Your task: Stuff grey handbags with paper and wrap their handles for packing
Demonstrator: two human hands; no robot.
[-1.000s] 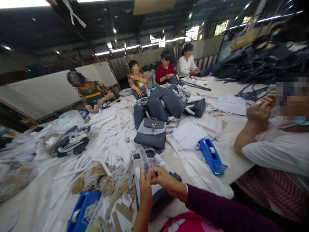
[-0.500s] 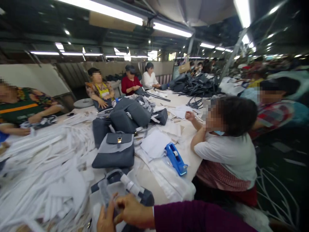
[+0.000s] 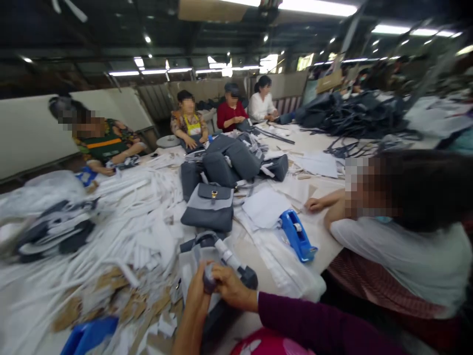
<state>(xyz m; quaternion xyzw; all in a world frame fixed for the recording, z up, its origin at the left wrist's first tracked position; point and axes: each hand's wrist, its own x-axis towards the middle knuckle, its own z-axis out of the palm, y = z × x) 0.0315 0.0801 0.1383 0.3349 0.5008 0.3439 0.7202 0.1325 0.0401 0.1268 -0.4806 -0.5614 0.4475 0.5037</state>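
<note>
A two-tone grey handbag (image 3: 187,256) lies on the table in front of me, its handle (image 3: 204,237) raised and partly covered with white wrapping (image 3: 226,251). Over the bag's near part, my left hand (image 3: 198,288) and my right hand (image 3: 229,285) meet, both closed. Pinched between them is a small rounded grey piece (image 3: 210,278) that looks covered in thin film; its exact kind and whether it joins the bag are unclear. My fingers hide much of the bag's front. Just beyond stands another grey handbag (image 3: 207,211) with a gold clasp.
Dark grey bags (image 3: 236,160) are piled farther back. A blue tape dispenser (image 3: 298,236) stands right of white sheets (image 3: 266,206). White strips (image 3: 121,217) and brown scraps cover the left side, near a blue object (image 3: 88,335). A co-worker (image 3: 399,246) sits close on my right; others sit around the table.
The view has swung left, so the table contents appear farther right. My hands sit higher in view, with the grey piece now visible between them. The right-hand co-worker's raised hand has come down.
</note>
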